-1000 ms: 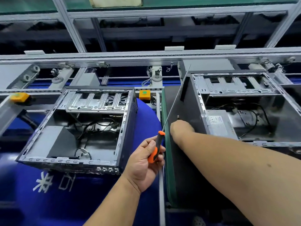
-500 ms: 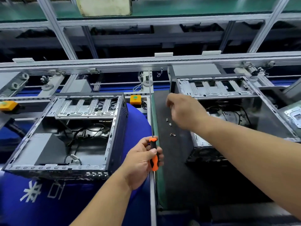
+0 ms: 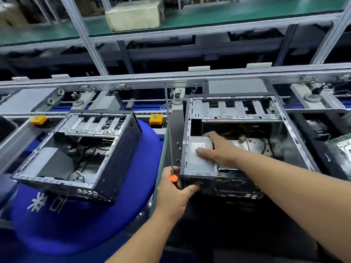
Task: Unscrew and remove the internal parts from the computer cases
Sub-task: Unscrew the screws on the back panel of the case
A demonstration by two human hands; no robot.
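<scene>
Case, right: open computer case (image 3: pixel 245 149) lies on the dark surface (image 3: pixel 218 234); this case is the landmark.
Power supply: silver power supply (image 3: pixel 199 156) sits inside the case at its near-left corner.
Right hand: right hand (image 3: pixel 220 150) reaches into the case; grip grasps the power supply, fingers over its far edge and thumb across its top.
Left hand: left hand (image 3: pixel 174 194) at the case's near-left outer corner; grip clenched round the orange-handled screwdriver (image 3: pixel 171 141), thumb against the case wall.
Screwdriver: shaft points up along the case's left side.
Screws: loose screws (image 3: pixel 178 149) lie on the surface just left of the case.
Case, left: second open case (image 3: pixel 79 154) stands well left, on a blue cover (image 3: pixel 76 221).
</scene>
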